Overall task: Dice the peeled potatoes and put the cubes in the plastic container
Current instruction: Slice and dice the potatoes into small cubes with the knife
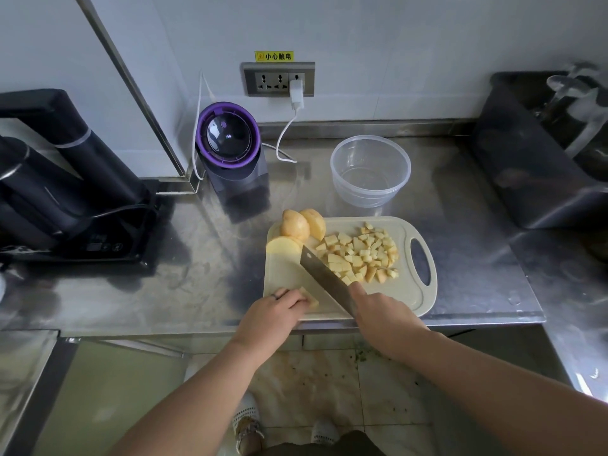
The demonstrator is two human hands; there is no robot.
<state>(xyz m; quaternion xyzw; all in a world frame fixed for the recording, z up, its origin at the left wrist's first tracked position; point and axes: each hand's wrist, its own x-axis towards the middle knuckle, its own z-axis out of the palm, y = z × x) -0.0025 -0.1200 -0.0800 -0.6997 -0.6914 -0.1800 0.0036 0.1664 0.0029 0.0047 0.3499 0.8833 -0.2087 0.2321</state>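
Three large potato pieces (296, 227) lie at the far left corner of the cutting board (285, 274), touching each other. A heap of cubes (362, 255) covers the far right part of the board. The board lies on the steel counter (197, 274) with its long axis from left to right and its handle hole at the right end.

The left hand (279, 307) is at the near left of the board. Its fingers are curled over a small potato piece (311, 299) and hold it down on the board. The right hand (383, 315) is clenched around the handle of the knife (324, 274), and the handle itself is hidden inside the fist. The broad blade runs diagonally, from the right hand away and to the left, and its square end points to the large pieces. It stands just beside the held piece, between it and the cubes. I cannot tell if the edge touches the board.

The plastic container (370, 195) is clear and stands upright behind the board, near it but apart.

On the wall a yellow label (274, 56) reads "小心触电". It is just above a socket (278, 80) with a white charger (296, 93) plugged in.
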